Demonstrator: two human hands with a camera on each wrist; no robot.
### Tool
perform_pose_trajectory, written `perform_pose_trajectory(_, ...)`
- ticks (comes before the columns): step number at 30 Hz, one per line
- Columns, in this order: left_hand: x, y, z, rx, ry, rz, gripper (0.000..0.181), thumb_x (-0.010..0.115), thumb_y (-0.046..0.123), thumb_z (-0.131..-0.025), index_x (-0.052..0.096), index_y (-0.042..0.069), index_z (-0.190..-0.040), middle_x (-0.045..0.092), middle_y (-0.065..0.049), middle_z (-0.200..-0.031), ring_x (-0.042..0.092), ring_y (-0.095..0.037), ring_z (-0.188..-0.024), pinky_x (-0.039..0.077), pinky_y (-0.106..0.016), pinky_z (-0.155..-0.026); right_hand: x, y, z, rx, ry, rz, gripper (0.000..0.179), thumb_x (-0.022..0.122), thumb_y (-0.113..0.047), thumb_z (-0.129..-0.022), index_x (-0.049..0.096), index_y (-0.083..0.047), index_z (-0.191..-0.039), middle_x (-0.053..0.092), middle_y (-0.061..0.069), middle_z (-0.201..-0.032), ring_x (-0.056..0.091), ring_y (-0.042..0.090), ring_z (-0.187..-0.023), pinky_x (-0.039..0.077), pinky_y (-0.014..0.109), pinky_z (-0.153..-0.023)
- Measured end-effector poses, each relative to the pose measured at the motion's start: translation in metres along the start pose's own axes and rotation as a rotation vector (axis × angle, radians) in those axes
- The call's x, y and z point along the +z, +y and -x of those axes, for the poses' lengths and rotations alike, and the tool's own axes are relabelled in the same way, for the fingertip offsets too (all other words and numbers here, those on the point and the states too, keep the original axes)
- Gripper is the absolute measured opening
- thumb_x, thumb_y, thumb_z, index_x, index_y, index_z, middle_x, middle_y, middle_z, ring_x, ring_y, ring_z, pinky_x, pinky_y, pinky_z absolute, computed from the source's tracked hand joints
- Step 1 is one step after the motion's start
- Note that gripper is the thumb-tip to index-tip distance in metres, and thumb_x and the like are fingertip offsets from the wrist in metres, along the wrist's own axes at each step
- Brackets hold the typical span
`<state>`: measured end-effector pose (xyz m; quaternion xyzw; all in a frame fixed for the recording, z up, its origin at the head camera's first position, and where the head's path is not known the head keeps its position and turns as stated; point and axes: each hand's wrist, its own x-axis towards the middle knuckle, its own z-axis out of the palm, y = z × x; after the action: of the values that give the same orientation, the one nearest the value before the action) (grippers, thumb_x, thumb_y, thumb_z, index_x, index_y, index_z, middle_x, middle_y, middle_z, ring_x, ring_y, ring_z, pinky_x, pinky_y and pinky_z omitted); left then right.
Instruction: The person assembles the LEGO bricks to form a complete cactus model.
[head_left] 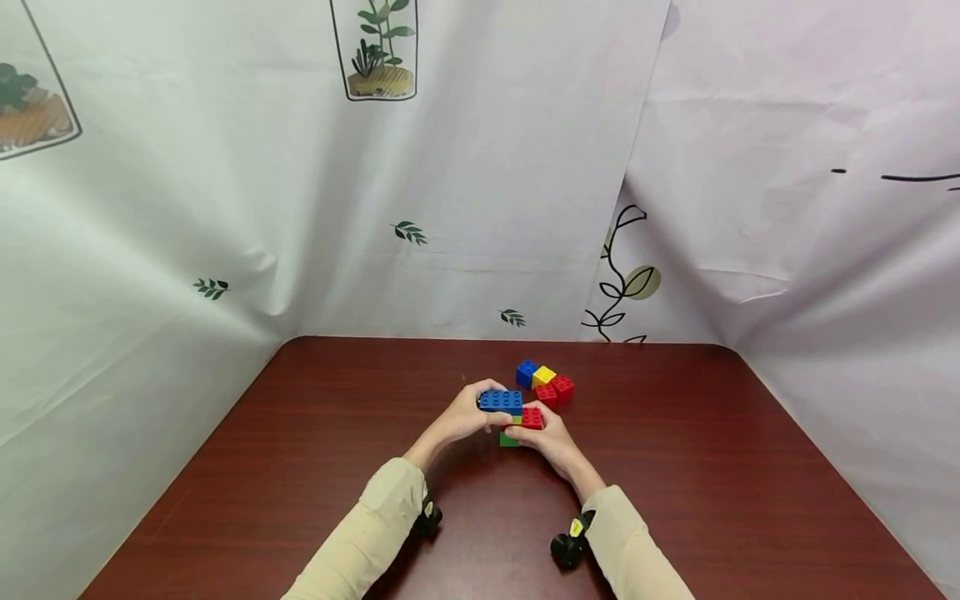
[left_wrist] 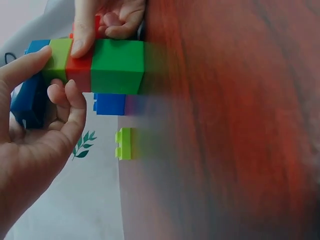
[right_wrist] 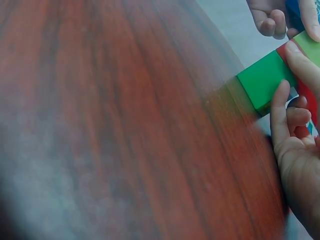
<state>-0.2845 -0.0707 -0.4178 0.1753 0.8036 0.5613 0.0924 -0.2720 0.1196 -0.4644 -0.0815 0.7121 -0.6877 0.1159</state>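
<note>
Left hand (head_left: 461,416) pinches blue brick (head_left: 500,401) and lime brick (head_left: 517,420), right hand (head_left: 553,439) red brick (head_left: 532,417), of one four-brick studded plastic stack (left_wrist: 82,69) between them; green brick (head_left: 509,439) lowest. Hands angled inward. Farther, slightly right on brown surface (head_left: 315,467): one blue block (head_left: 527,374), one yellow block (head_left: 543,377), two red blocks (head_left: 563,387).

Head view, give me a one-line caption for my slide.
Left hand and right hand grip a stack of toy bricks, blue on top, with more bricks behind on the table.
</note>
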Motion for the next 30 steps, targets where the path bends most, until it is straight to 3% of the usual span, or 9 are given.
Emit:
perform_pose_trajectory(6, 0.002, -0.001, 0.0, 0.028, 0.01, 0.014, 0.034, 0.074, 0.013, -0.085, 0.055, 0.005, -0.112, 0.058, -0.009, -0.089, 0.052, -0.016, -0.062, 0.053, -0.033, -0.063, -0.001, 0.003, -0.003, -0.005, 0.022, 0.002, 0.042, 0.074, -0.019, -0.086, 0.052, -0.005, -0.12, 0.065, -0.003, -0.1, 0.06, 0.013, -0.087, 0.054, 0.023, -0.076)
perform_pose_trajectory(17, 0.004, -0.003, -0.001, 0.032, 0.052, 0.033, 0.034, 0.074, 0.013, -0.084, 0.056, 0.001, -0.11, 0.064, -0.016, -0.098, 0.056, -0.015, -0.073, 0.053, -0.028, -0.067, 0.0, 0.003, -0.003, 0.002, 0.034, -0.005, 0.042, 0.074, -0.016, -0.086, 0.051, -0.006, -0.12, 0.064, -0.002, -0.102, 0.06, 0.014, -0.089, 0.054, 0.024, -0.078)
perform_pose_trajectory(25, 0.008, -0.006, 0.0, 0.005, 0.077, 0.054, 0.034, 0.074, 0.015, -0.085, 0.057, 0.003, -0.112, 0.065, -0.016, -0.108, 0.059, -0.016, -0.088, 0.052, -0.028, -0.082, 0.001, 0.003, -0.002, 0.007, 0.055, -0.003, 0.044, 0.073, -0.017, -0.086, 0.051, -0.004, -0.122, 0.064, -0.003, -0.1, 0.06, 0.012, -0.088, 0.054, 0.022, -0.076)
perform_pose_trajectory(30, 0.011, -0.011, 0.002, 0.015, 0.093, 0.083, 0.037, 0.073, 0.014, -0.085, 0.054, 0.004, -0.115, 0.063, -0.018, -0.111, 0.059, -0.019, -0.094, 0.053, -0.03, -0.085, 0.002, 0.003, -0.001, 0.004, 0.058, -0.012, 0.043, 0.073, -0.014, -0.087, 0.052, -0.002, -0.123, 0.064, -0.006, -0.098, 0.059, 0.011, -0.085, 0.053, 0.021, -0.075)
